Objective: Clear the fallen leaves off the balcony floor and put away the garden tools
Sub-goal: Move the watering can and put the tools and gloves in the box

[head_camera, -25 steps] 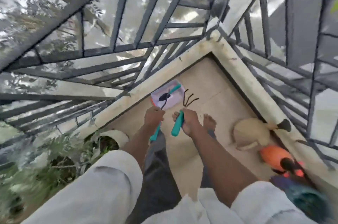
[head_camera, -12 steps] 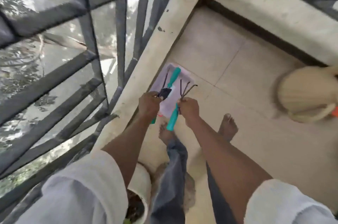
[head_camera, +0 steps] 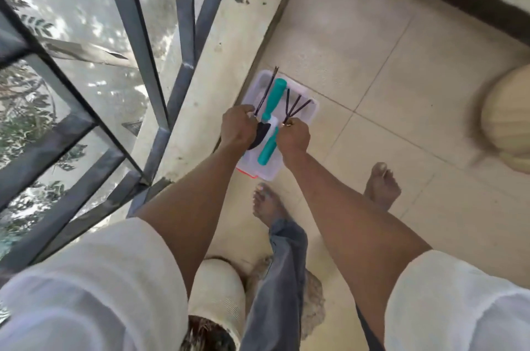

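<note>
A person bends over a clear plastic tray (head_camera: 311,106) on the tiled balcony floor (head_camera: 401,87), seen from a head-worn camera looking straight down. The tray lies along the floor's left edge, just beside the pale concrete curb (head_camera: 212,69) that carries the grey metal railing (head_camera: 183,35).

Both hands meet over the tray's middle. The left hand (head_camera: 239,127) is curled round a thin dark tool (head_camera: 265,94) whose prongs reach toward the tray's far end; its handle is hidden under the fingers. The right hand (head_camera: 294,137) is clamped on a hand rake (head_camera: 296,107), three black tines fanning toward the tray's far right corner and its teal handle (head_camera: 266,151) pointing at the near end.

Between the two hands a trowel (head_camera: 271,109) lies in the tray, its teal grip toward the far end and its black blade (head_camera: 259,134) beside the left hand. That makes three tools counted, with two teal handles showing.

Two bare feet stand on the tiles near the tray's near end. Two pale ribbed pots are in view: one (head_camera: 218,296) at the bottom edge with dark soil, one (head_camera: 507,121) at the floor's right edge.
</note>
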